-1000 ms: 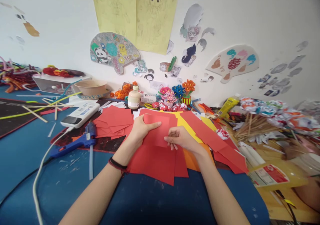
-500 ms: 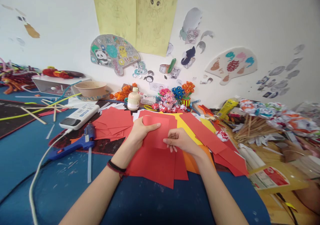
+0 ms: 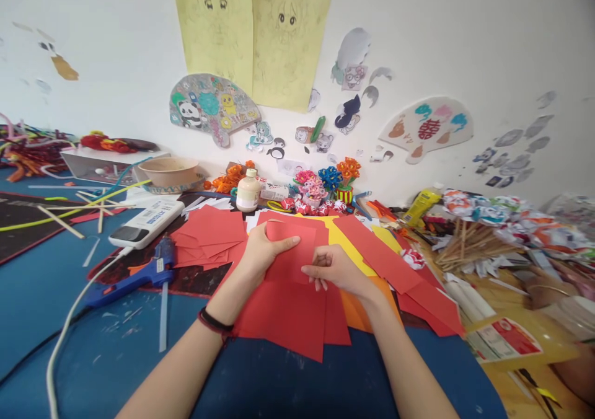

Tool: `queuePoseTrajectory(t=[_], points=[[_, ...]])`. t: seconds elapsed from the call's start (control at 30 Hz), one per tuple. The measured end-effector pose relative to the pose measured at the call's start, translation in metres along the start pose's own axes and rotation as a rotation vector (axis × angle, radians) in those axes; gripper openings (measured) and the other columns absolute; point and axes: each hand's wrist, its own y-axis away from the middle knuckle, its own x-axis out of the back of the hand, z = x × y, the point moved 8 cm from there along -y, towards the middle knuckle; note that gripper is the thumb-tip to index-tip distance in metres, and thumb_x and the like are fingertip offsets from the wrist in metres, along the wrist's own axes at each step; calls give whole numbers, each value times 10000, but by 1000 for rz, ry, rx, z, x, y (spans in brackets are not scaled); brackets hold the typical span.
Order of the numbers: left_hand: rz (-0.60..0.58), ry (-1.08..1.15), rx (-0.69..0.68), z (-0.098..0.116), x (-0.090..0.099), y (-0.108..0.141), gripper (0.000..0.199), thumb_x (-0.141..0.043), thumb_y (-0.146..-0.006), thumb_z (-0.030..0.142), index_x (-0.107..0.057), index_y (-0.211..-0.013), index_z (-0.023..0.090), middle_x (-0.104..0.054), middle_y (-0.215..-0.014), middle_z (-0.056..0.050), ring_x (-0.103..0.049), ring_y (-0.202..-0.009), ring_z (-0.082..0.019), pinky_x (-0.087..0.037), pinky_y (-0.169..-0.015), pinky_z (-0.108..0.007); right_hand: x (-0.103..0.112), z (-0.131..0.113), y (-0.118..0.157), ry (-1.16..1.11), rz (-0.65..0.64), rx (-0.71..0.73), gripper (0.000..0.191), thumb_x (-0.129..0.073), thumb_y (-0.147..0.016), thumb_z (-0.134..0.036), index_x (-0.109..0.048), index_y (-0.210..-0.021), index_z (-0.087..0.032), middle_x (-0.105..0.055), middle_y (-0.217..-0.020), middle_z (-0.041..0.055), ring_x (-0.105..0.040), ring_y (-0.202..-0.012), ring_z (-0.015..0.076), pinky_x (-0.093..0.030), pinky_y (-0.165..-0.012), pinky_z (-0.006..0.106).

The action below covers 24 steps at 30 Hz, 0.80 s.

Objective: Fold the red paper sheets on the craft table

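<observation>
My left hand point(image 3: 264, 248) grips a small red rectangle of paper point(image 3: 292, 261) by its left side, thumb lying flat across the front and the fingers hidden behind. At the paper's lower right edge, my right hand point(image 3: 328, 267) has its fingers curled and the thumb closed in a pinch on that edge. Larger red sheets point(image 3: 283, 320) lie beneath both hands, fanned over yellow paper point(image 3: 360, 255) and orange paper point(image 3: 360, 304). A pile of smaller red pieces point(image 3: 209, 233) lies left of my left hand.
On the left are a blue glue gun point(image 3: 134, 281) and a white power strip point(image 3: 147, 222) with its cable. Behind the paper stand a glue bottle point(image 3: 248, 193) and small craft flowers point(image 3: 310, 186). Red strips point(image 3: 400, 270) and wooden sticks point(image 3: 465, 245) lie right, near another person's hand point(image 3: 553, 289).
The view has shifted slightly. Both hands keep nearly the same hold on the red paper, with the right hand's fingers moved only a little.
</observation>
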Motion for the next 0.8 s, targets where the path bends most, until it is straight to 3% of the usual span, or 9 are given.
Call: queuePoseTrajectory(t=[0.33, 0.8], points=[[21, -197, -78, -1, 6, -7, 471, -866, -495, 430, -657, -794, 133, -708, -788, -54, -635, -710, -199, -496, -596, -269, -1, 4, -2, 18, 5, -21, 376, -742, -725, -504, -586, -668, -167, -676, -590, 28, -605, -449, 131, -446, -422, 224], [45, -276, -90, -2, 9, -10, 501, -853, -500, 470, -669, -801, 115, -713, -790, -71, -642, -726, -218, -488, -579, -275, -2, 3, -1, 40, 8, -11, 396, -725, -725, -540, -576, -678, -176, -672, -588, 26, -603, -453, 135, -436, -414, 225]])
